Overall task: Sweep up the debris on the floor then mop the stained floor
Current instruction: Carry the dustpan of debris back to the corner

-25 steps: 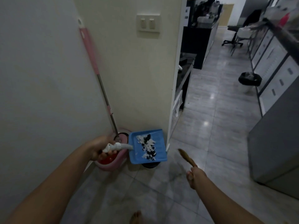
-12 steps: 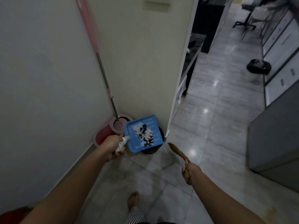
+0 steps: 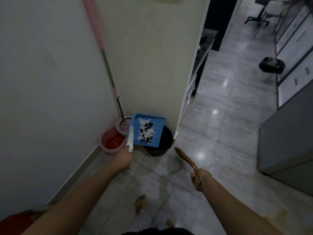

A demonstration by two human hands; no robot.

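My left hand (image 3: pixel 124 159) grips the white handle of a blue dustpan (image 3: pixel 156 123), held above a black waste bin (image 3: pixel 165 143) in the corner. White and black scraps of debris (image 3: pixel 145 132) lie in the pan. My right hand (image 3: pixel 199 178) grips a small brown hand broom (image 3: pixel 183 156), its bristles pointing toward the bin just above the floor. A pink mop (image 3: pixel 108 70) leans against the wall, its head in a pink and red mop bucket (image 3: pixel 112 141) left of the bin. A brown stain (image 3: pixel 281 212) marks the tiles at the lower right.
Cream walls close off the left and the corner ahead. A white partition edge (image 3: pixel 188 92) stands right of the bin. A tiled aisle runs to the right past grey cabinets (image 3: pixel 288 133), a second black bin (image 3: pixel 271 66) and an office chair (image 3: pixel 259 19). My bare feet (image 3: pixel 140 202) stand below.
I have stepped closer to the corner. The dustpan has moved forward and turned so that it hangs over the black bin. The broom in my right hand has dropped lower.
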